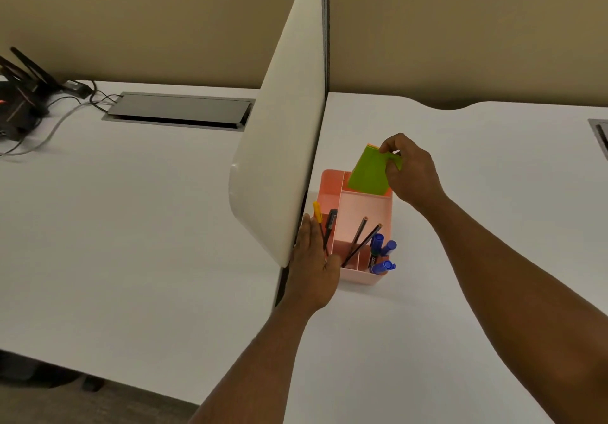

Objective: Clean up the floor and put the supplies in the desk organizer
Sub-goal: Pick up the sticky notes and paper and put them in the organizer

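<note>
A pink desk organizer stands on the white desk beside the partition. My right hand pinches a green pad of sticky notes by its top right corner, its lower edge dipping into the organizer's far compartment. My left hand lies with straight fingers against the organizer's left side. Two pencils lean in a near compartment, blue markers fill the near right one, and a yellow pen and a black pen stand in the left one.
A white partition panel rises just left of the organizer and splits the two desks. A grey cable hatch and black devices with cables sit on the left desk. Another hatch shows at the right edge.
</note>
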Tool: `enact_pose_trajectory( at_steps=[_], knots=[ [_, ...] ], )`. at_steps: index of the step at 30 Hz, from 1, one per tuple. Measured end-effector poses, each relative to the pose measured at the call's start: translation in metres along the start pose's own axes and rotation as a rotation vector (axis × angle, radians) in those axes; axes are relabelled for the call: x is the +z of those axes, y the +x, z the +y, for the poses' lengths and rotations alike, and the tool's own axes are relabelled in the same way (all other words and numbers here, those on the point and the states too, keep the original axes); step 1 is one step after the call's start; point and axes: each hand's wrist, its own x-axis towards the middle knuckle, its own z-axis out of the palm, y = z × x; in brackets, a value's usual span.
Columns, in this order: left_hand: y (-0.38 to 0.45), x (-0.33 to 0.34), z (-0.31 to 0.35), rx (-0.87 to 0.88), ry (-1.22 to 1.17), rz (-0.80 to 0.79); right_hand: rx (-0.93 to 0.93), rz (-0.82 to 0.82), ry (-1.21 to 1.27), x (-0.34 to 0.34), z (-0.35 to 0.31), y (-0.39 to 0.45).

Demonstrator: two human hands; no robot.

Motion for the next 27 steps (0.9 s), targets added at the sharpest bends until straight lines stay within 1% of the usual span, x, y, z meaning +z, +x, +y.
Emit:
enact_pose_trajectory(
  at_steps=[3, 5, 7, 9, 11, 14, 17, 21, 25, 27],
  knots=[
    [0.0, 0.0, 0.001, 0.01, 0.009, 0.0, -0.052, 0.001, -0.049, 0.001, 0.001, -0.001],
    [0.0, 0.001, 0.001, 0.012, 0.016, 0.005, -0.06, -0.051, -0.081, 0.007, 0.002, 0.0],
    [0.001, 0.002, 0.001, 0.004, 0.029, 0.009, -0.05, -0.143, -0.205, 0.015, 0.003, -0.001],
    [0.003, 0.004, 0.0, -0.016, 0.042, 0.013, -0.065, -0.212, -0.402, 0.022, 0.008, -0.003],
    [0.004, 0.006, 0.0, -0.035, 0.054, 0.018, -0.113, -0.193, -0.5, 0.026, 0.014, -0.007],
    [0.005, 0.008, 0.0, -0.051, 0.074, 0.027, -0.151, -0.134, -0.548, 0.029, 0.018, -0.012],
    [0.006, 0.008, 0.0, -0.062, 0.076, 0.019, -0.118, -0.132, -0.553, 0.028, 0.017, -0.02],
    [0.006, 0.001, 0.006, -0.082, 0.067, -0.038, -0.038, -0.067, -0.44, 0.017, 0.012, -0.036],
    [0.003, -0.014, 0.012, -0.062, 0.058, -0.108, 0.023, -0.05, -0.388, -0.002, -0.001, -0.064],
    [-0.004, -0.023, 0.012, -0.034, 0.056, -0.1, 0.04, -0.039, -0.38, -0.01, -0.009, -0.085]
  ],
)
